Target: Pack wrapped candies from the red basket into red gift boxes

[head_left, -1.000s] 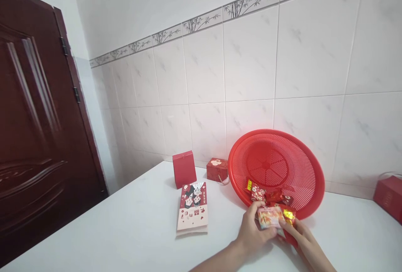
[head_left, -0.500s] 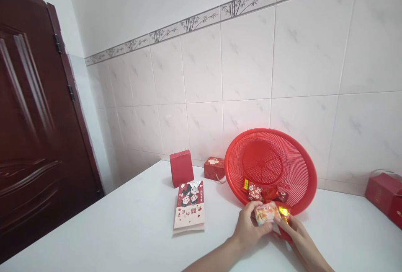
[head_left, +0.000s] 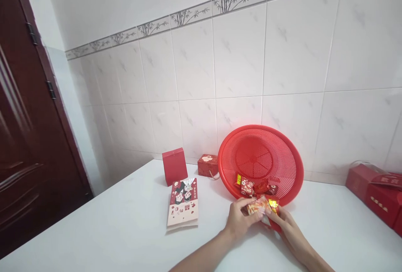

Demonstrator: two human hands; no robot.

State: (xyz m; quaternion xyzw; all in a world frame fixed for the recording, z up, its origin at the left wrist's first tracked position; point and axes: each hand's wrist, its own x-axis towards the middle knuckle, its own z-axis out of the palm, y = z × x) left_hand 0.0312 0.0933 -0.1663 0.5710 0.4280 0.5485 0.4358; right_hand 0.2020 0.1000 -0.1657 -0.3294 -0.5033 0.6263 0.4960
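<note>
Red plastic basket (head_left: pixel 256 144) in head view, tilted up near tiled wall (head_left: pixel 238 71) on worktop (head_left: pixel 125 230). Left hand (head_left: pixel 237 220) grasping pale patterned packet (head_left: pixel 253 207); right hand (head_left: pixel 287 226) gripping gold-and-red packet (head_left: pixel 274 205) close beside it. Both packets held before basket's lower rim. Progress, judged: these two in hand; several red packets (head_left: pixel 247 187) remain in basket, ungrasped. Printed paper bag (head_left: pixel 183 205) on worktop, well apart from hands; contents, if any, cannot tell.

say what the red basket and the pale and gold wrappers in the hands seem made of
Red basket: likely plastic, semi-gloss, with a smooth, moulded-looking rim. Pale wrapper: perhaps printed film or paper, soft sheen, looking crumpled. Gold wrapper: probably metallised film or foil, shiny, with bright glints.
</note>
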